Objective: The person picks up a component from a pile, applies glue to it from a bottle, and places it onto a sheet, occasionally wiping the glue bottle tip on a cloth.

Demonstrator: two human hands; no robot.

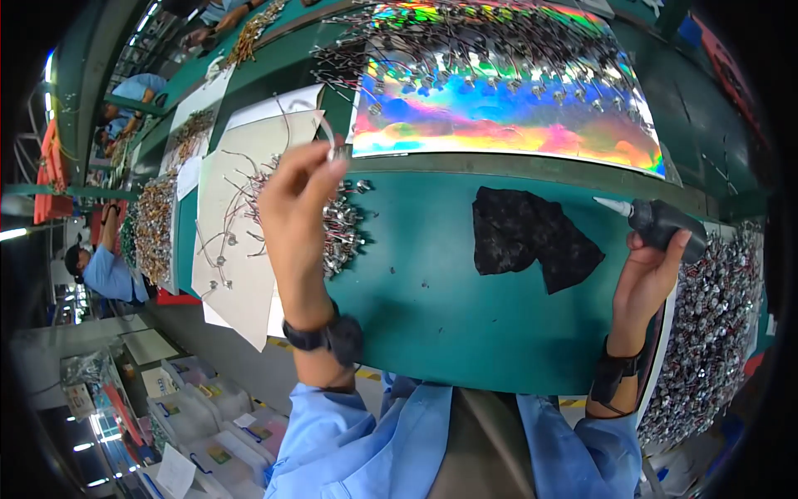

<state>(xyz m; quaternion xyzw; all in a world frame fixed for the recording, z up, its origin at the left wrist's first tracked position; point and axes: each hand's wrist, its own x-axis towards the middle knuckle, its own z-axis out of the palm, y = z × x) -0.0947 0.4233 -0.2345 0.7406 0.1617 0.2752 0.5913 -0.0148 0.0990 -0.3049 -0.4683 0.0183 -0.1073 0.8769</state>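
Note:
My left hand is raised over the left part of the green work surface, thumb and fingers pinched on a small metal component with wires. Below and beside that hand lies a heap of similar wired components, partly hidden by my wrist. At the right, my right hand is wrapped round a dark squeeze bottle, whose pale pointed nozzle is directed left. Between my hands, nearer the right one, a crumpled black cloth rests on the green mat.
A shiny rainbow sheet at the back bears rows of wired components. Beige cardboard with loose parts lies left. A large pile of metal parts stands right. Plastic bins are lower left; a co-worker is farther left.

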